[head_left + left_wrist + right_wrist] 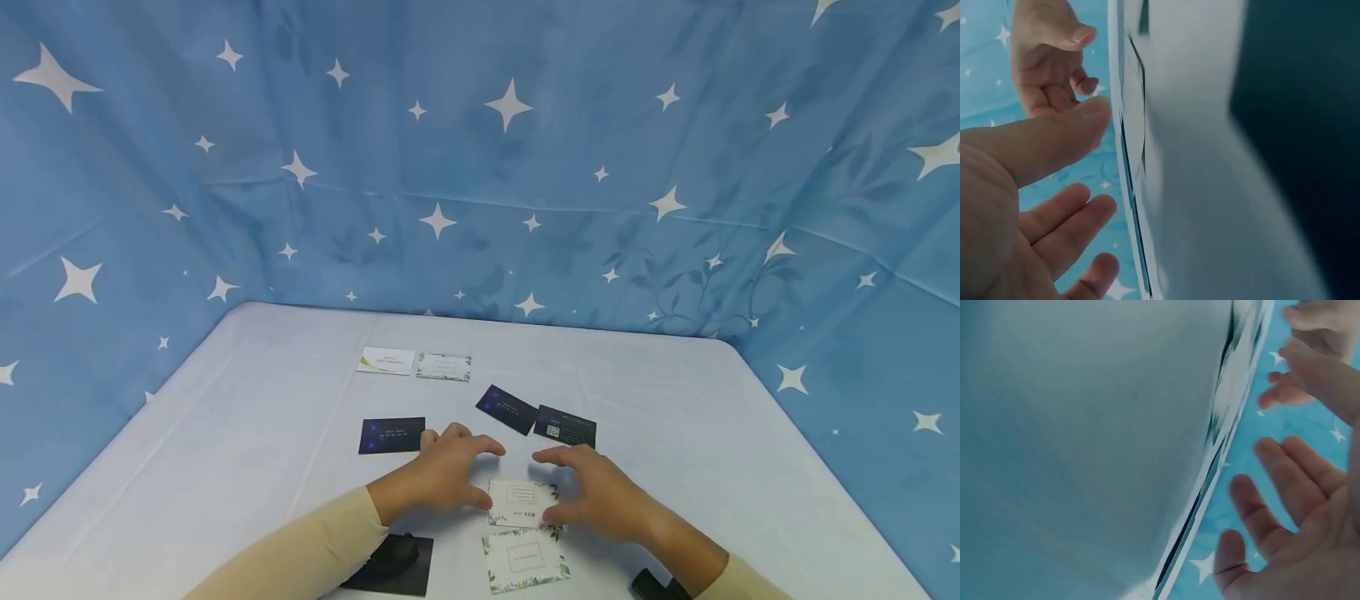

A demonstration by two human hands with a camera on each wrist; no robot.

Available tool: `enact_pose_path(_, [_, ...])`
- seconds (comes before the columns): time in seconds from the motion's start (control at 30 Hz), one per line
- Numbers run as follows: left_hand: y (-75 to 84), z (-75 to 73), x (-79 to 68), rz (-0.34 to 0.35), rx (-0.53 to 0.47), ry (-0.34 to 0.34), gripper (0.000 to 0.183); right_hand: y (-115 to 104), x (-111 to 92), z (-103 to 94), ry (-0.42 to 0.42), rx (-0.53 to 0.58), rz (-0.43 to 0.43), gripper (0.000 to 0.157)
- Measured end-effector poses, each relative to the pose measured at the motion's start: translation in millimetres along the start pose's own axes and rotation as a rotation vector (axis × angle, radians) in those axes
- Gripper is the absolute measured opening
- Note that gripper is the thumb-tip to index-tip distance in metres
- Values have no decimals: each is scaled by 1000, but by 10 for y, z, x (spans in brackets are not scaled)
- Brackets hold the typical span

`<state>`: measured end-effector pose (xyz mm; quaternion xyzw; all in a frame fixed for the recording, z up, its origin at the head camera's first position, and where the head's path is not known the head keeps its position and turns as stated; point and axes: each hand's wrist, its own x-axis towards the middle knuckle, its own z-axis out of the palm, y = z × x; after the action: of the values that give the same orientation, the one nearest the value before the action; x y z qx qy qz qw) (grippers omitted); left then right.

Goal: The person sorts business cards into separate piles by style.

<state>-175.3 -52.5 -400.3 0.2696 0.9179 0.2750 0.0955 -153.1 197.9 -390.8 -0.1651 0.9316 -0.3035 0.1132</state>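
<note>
My left hand [447, 472] and right hand [603, 496] hover over the table, facing each other with fingers loosely bent and nothing held. Between them lies a white leaf-bordered card [517, 493], its right edge partly behind the right thumb. A second leaf-bordered card [525, 560] lies just nearer to me. Beyond the left hand's fingers is a dark blue card [392, 435]. Two more dark cards, one plain [507, 408] and one with a QR code [566, 426], touch or nearly touch past the right hand. Both wrist views show spread, bare fingers, the left hand [1047, 187] and the right hand [1297, 519].
Farther back, a white card with a green-yellow corner [386, 360] lies beside another leaf-bordered card [444, 367]. A black flat piece [408, 571] is partly covered by the left sleeve. The white-covered table [660, 400] ends at a blue star-patterned curtain [480, 150].
</note>
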Motion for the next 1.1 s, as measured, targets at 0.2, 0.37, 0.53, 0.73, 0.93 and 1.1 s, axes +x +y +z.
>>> enact_pose_path(0.2, [40,83,2,12,56,-17,62,68,-77,13,-46,-64,-63,68])
enact_pose_path(0.37, [37,112,14,0,89,-21,61,93,-75,40,-64,-108,-59,62])
enact_pose_path(0.53, [54,97,31,1,106,-18,59,100,-49,54,-50,-121,-59,57])
enact_pose_path(0.73, [82,78,38,-1,108,-21,59,106,-29,46,-36,-120,-77,53])
enact_pose_path(0.93, [102,86,51,3,129,-8,61,112,-48,45,-47,-128,-86,63])
enact_pose_path(1.1, [113,91,42,-3,128,-15,60,105,-68,41,-66,-126,-90,67])
